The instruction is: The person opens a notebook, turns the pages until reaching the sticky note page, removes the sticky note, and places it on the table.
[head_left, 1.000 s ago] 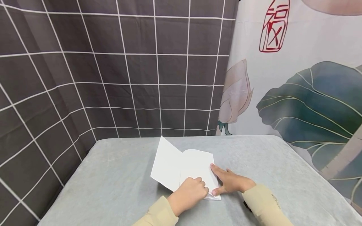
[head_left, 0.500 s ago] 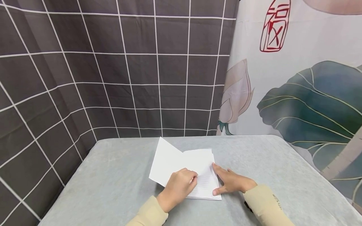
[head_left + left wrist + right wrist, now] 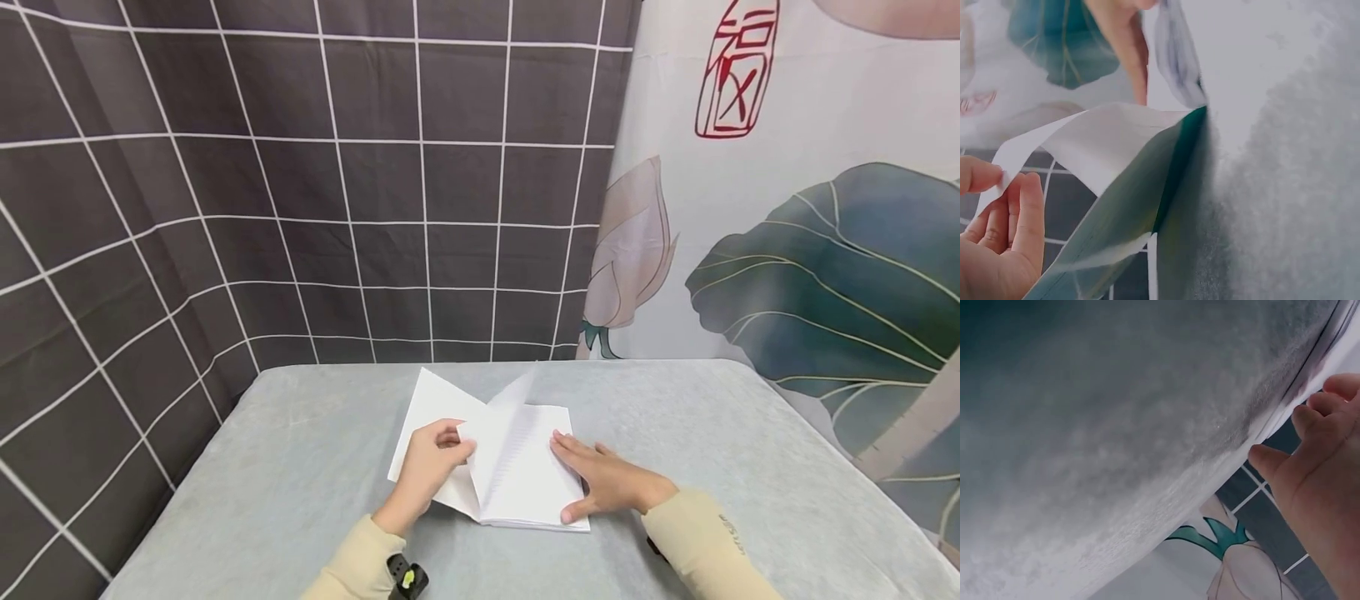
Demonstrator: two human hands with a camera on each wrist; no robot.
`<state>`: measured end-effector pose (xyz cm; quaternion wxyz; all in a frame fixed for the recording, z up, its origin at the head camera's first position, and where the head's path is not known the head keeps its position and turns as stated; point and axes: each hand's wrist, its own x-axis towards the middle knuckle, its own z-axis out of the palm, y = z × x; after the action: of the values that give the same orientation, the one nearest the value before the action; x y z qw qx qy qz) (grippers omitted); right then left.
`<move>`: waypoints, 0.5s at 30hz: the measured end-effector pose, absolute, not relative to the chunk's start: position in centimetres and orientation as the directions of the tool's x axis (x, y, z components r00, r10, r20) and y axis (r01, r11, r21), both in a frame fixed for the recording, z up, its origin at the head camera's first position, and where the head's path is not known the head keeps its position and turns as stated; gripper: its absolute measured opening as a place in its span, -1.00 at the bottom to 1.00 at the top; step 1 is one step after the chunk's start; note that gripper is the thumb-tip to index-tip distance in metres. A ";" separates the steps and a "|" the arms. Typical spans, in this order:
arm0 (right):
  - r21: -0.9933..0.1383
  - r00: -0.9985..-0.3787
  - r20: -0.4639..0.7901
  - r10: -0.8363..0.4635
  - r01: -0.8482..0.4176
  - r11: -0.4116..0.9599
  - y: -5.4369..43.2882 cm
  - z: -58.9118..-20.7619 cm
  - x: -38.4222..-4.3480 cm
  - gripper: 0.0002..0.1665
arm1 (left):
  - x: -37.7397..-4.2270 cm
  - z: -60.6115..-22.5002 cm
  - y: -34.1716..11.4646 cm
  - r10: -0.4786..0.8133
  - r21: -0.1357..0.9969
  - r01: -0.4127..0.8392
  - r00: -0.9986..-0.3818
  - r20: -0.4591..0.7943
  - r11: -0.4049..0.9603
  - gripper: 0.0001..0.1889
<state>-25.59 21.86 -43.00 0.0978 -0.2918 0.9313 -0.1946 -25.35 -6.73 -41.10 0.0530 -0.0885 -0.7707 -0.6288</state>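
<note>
An open book (image 3: 536, 496) with white pages lies on the table, faint lines of print on its right side. My left hand (image 3: 422, 467) pinches the edge of a raised page (image 3: 486, 442) between thumb and fingers, left of the book's middle. In the left wrist view that page (image 3: 1094, 140) curves up from the spine, and the cover (image 3: 1129, 206) looks green. My right hand (image 3: 613, 483) rests with spread fingers on the right edge of the pages. The right wrist view catches this hand (image 3: 1316, 462) beside the book's edge, some fingertips hidden.
A pale grey cloth covers the table (image 3: 300, 467). Behind it hangs a dark curtain (image 3: 360, 183) with white grid lines. On the right is a light curtain (image 3: 645, 92) printed with a lotus and leaf. A dark watch (image 3: 407, 577) sits on the left wrist.
The left hand has moved from the book's lower right corner leftward past the middle, lifting and turning a page with it. The right hand stays at the right edge, almost unmoved.
</note>
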 end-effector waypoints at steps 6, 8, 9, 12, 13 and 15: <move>-0.368 -0.784 -0.024 -0.620 -0.570 0.735 21.5 -43.2 -25.8 0.27 | -26.1 -40.9 -8.0 0.015 0.994 0.070 -0.997 0.069 0.081 -0.69; -0.347 -0.778 -0.006 -0.629 -0.588 0.731 21.4 -43.3 -25.8 0.22 | -26.2 -40.8 -8.3 -0.002 0.995 0.059 -0.998 0.059 0.079 -0.70; -0.343 -0.777 -0.002 -0.629 -0.590 0.731 21.3 -43.3 -25.9 0.20 | -26.3 -40.8 -8.5 -0.007 0.995 0.058 -0.998 0.058 0.082 -0.71; -0.334 -0.782 -0.006 -0.623 -0.586 0.739 21.0 -43.4 -26.1 0.17 | -26.3 -40.7 -9.0 -0.022 0.995 0.044 -0.999 0.046 0.092 -0.72; -0.330 -0.783 -0.010 -0.621 -0.584 0.741 20.9 -43.4 -26.1 0.16 | -26.3 -40.7 -9.2 -0.024 0.995 0.041 -0.999 0.044 0.095 -0.72; -0.328 -0.780 -0.020 -0.626 -0.586 0.741 20.8 -43.2 -26.2 0.17 | -26.2 -40.7 -9.6 -0.024 0.994 0.033 -0.999 0.036 0.104 -0.71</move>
<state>-26.21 20.83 -43.23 0.0647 -0.3254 0.9308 -0.1536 -26.25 -9.60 -40.73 0.0214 -0.0028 -0.7427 -0.6693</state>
